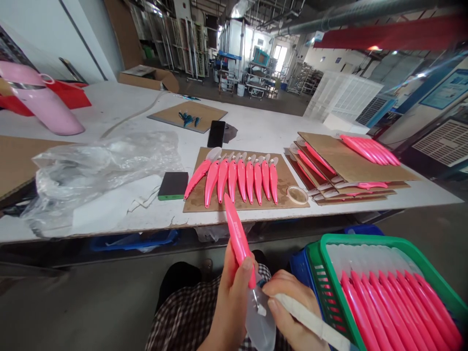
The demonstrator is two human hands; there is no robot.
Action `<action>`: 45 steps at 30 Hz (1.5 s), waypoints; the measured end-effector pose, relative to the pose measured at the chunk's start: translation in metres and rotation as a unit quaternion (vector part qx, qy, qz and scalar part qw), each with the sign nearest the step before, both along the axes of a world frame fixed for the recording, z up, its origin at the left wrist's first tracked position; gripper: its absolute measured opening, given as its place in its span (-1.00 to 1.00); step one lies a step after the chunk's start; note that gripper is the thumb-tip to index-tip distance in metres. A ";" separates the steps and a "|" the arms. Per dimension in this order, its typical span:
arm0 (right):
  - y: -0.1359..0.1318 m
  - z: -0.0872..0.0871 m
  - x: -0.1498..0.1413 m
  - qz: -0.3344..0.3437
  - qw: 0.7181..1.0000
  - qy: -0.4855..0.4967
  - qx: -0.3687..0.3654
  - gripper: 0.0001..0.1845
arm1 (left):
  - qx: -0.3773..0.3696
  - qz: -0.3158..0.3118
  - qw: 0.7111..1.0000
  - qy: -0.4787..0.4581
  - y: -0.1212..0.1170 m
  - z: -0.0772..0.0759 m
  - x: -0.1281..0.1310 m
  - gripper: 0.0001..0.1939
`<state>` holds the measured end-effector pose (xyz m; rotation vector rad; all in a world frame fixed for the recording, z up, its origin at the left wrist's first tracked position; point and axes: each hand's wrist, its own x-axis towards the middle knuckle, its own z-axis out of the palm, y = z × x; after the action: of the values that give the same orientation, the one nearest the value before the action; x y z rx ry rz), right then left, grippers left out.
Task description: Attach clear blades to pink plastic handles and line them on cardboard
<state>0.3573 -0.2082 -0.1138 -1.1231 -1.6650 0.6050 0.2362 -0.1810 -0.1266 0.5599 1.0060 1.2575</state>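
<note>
My left hand (231, 292) is closed round a pink fishing lure (237, 231) with small pale lettering on its side. Its pointed tail aims away from me, and its translucent lip (260, 324) hangs toward my lap. Beside the lip, my right hand (292, 297) pinches a slim tool with a white wrapped handle (310, 321). The tool's tip is mostly hidden by my fingers, close to the lip end of the lure. Beyond my hands, a row of similar pink lures (232, 181) lies on a cardboard sheet (288, 207) on the white table.
Stacked cardboard sheets (325, 156) with lures stand right on the table. A green basket (325, 268) of lures is at my lower right. A black-and-green block (173, 186), a phone (216, 133), plastic film (109, 161), a tape ring (297, 195) and a pink bottle (44, 100) lie about.
</note>
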 end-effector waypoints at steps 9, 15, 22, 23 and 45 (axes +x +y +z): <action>0.001 0.009 0.002 0.022 0.999 -0.034 0.020 -0.89 | 0.000 -0.006 1.000 0.003 -0.001 0.000 0.001 -0.62; -0.002 0.009 0.003 0.015 0.999 -0.019 -0.027 -0.91 | 0.021 -0.002 1.000 0.007 0.001 -0.001 0.000 -0.63; -0.002 0.003 0.006 0.038 0.998 -0.044 0.003 -0.92 | 0.001 -0.001 1.000 0.003 0.000 -0.004 0.003 -0.60; -0.003 0.000 0.006 0.034 0.999 -0.034 -0.004 -0.92 | 0.000 0.001 1.000 0.001 0.000 -0.004 0.003 -0.59; 0.001 0.002 0.004 0.046 0.998 -0.040 -0.021 -0.92 | -0.003 -0.002 1.000 0.005 0.001 -0.005 -0.001 -0.58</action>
<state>0.3617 -0.2070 -0.1118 -1.1187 -1.7885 0.6640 0.2352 -0.1799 -0.1313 0.5633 1.0175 1.2491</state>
